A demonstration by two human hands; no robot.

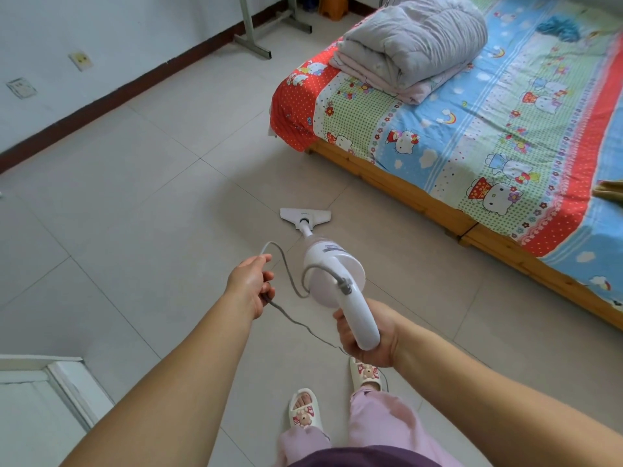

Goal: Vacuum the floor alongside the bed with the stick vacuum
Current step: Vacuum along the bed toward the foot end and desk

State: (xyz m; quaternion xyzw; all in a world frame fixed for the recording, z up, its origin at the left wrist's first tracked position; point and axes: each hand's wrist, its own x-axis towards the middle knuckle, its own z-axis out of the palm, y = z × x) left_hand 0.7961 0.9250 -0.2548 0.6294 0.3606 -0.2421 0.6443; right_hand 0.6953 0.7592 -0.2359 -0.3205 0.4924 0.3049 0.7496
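A white stick vacuum (pixel 332 264) points away from me, and its flat floor head (pixel 305 216) rests on the pale floor tiles (pixel 151 183) left of the bed (pixel 499 136). My right hand (pixel 365 335) grips the vacuum's curved white handle. My left hand (pixel 251 284) holds the grey power cord (pixel 290 274), which loops from the handle through my fingers and trails back across the floor toward my feet.
The bed has a wooden frame (pixel 397 183), a cartoon-print sheet and a folded grey quilt (pixel 414 42). A grey metal stand (pixel 256 32) is by the far wall. A white door or panel (pixel 50 392) is at lower left. My slippered feet (pixel 305 412) stand below.
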